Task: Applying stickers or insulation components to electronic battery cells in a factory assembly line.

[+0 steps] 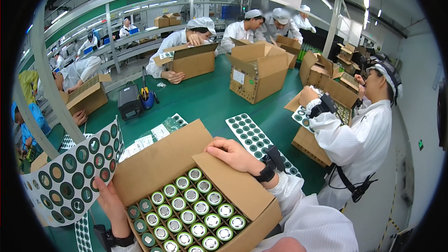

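Observation:
A white sheet of dark green ring stickers [77,172] is pinched at its edge by my left hand [111,201], and it bends upward beside the carton. In front of me an open cardboard carton [163,158] holds rows of cylindrical battery cells [188,216] with green rims, set in a cardboard divider. Most cells show bare silver tops; several along the left side have dark green rings [145,205] on them. My right hand [233,155] is closed over the corner of the carton's right flap [235,182], its fingertips partly hidden.
Another ring sticker sheet [252,135] lies beyond the carton on the green table [205,98]. Plastic-wrapped sheets [158,132] lie behind the left flap. A black device [129,102] stands farther back. Co-workers handle cartons around the table, one person [359,130] close at right.

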`<state>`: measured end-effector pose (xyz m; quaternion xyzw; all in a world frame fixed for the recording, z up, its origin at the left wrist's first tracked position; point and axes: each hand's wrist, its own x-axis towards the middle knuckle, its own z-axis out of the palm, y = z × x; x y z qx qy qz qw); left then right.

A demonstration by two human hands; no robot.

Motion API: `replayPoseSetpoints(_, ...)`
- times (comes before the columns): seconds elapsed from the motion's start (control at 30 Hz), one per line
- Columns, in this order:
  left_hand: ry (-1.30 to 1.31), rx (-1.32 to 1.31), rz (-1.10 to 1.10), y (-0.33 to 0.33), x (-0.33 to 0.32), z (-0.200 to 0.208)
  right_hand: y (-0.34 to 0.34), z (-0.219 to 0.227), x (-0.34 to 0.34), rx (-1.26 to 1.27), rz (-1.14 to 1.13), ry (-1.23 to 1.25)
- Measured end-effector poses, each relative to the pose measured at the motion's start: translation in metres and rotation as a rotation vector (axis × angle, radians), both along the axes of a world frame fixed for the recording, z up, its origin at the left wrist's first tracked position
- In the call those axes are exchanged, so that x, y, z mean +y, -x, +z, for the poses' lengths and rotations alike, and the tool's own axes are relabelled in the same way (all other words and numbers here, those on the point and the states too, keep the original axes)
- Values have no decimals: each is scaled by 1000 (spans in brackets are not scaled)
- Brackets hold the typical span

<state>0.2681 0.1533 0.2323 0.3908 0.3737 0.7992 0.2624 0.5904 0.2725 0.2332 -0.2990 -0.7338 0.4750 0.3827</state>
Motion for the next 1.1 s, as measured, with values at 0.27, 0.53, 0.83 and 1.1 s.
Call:
replayPoseSetpoints(0.27,-12,-21,-33,-2,2,7,1,11,3,-23,22,16)
replayPoseSetpoints(0.53,-4,-34,-75,-4,3,10,0,10,3,-59,-11,-2)
replayPoseSetpoints(0.83,12,-8,17,-4,0,7,1,6,1,-33,1,-5)
replayPoseSetpoints(1.1,41,-22,-20,-1,1,5,-1,5,3,-57,-9,-29)
